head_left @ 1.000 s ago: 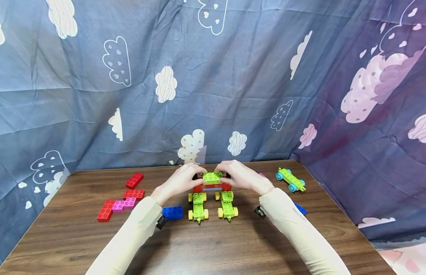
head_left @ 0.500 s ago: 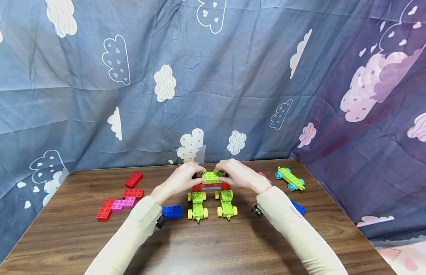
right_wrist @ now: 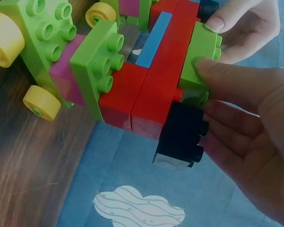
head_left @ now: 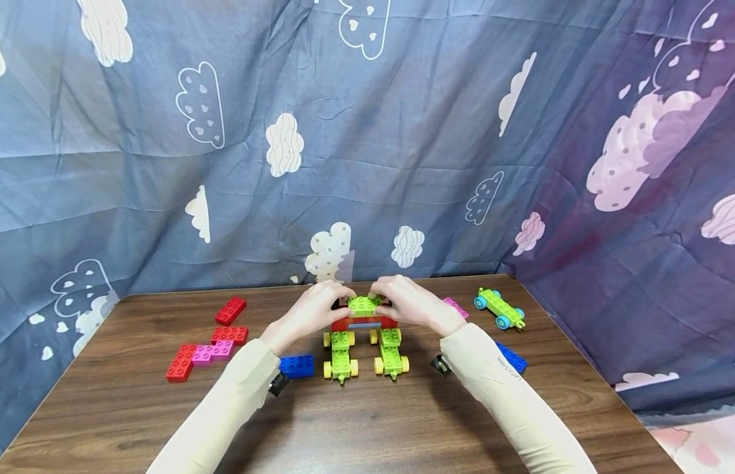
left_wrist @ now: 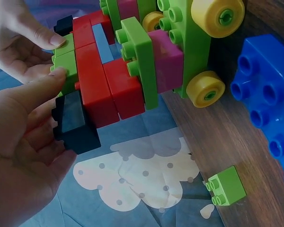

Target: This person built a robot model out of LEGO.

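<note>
Both hands are at the top of a toy brick build in the middle of the table. My left hand (head_left: 316,306) pinches the left part of the green brick layer (head_left: 363,306), thumb on its near side (left_wrist: 66,68). From the other side my right hand (head_left: 415,304) pinches its right part, thumb pressed to the green face (right_wrist: 194,61). Beneath lie long red bricks (right_wrist: 173,52) with a blue strip (right_wrist: 154,40). Black bricks (left_wrist: 75,123) stick up at both ends, beside the fingers. Two green wheeled bases (head_left: 340,361) with yellow wheels carry the build.
Red bricks (head_left: 230,311) and pink bricks (head_left: 213,352) lie on the left. A blue brick (head_left: 298,365) sits by the left forearm. On the right are a green car base (head_left: 500,308), a pink brick (head_left: 455,307) and another blue brick (head_left: 511,357). Patterned cloth (head_left: 243,197) hangs behind.
The hands keep their hold on the green layer. My right forearm has shifted slightly left, showing more of the pink and blue bricks on the right.
</note>
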`<state>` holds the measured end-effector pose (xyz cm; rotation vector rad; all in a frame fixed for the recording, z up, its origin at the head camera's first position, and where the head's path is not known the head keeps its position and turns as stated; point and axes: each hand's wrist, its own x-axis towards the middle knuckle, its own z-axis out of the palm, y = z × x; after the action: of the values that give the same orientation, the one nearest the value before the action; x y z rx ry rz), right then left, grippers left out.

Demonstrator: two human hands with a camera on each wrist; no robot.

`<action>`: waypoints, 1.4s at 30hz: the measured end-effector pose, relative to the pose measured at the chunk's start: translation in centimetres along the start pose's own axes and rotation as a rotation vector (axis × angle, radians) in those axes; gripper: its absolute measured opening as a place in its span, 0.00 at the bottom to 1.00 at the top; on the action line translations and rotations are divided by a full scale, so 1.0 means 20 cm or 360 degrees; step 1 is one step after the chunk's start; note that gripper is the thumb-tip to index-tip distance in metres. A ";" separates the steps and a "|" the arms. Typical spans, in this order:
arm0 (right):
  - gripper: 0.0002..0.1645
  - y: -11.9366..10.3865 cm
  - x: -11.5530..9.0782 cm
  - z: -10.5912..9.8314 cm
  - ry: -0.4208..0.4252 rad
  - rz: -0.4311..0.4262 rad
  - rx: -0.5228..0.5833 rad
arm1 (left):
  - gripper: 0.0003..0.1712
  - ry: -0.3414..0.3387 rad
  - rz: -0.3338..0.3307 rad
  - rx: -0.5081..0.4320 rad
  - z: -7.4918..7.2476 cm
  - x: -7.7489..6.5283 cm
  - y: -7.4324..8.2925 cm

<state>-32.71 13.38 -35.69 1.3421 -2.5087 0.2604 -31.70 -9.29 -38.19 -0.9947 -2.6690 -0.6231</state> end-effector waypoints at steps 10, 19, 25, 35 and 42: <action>0.10 0.00 0.00 0.01 0.0024 0.0038 -0.0019 | 0.16 -0.0010 -0.0005 0.0004 -0.01 -0.01 0.01; 0.11 0.03 -0.01 -0.04 -0.0122 0.0077 0.0026 | 0.17 -0.0048 -0.0035 -0.0013 -0.01 0.00 0.00; 0.12 0.04 -0.03 -0.05 -0.0135 0.0105 -0.0057 | 0.17 -0.0046 -0.0033 0.0009 -0.01 0.01 0.00; 0.10 0.04 -0.03 -0.04 -0.0067 0.0077 -0.0138 | 0.17 -0.0041 -0.0043 -0.0013 -0.01 0.01 0.02; 0.11 0.03 -0.03 -0.03 -0.0106 0.0104 -0.0116 | 0.17 -0.0039 -0.0074 -0.0022 0.00 0.00 0.02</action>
<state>-32.86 14.40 -35.39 1.2625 -2.5936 0.1385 -31.42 -9.07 -37.98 -0.9527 -2.7195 -0.6439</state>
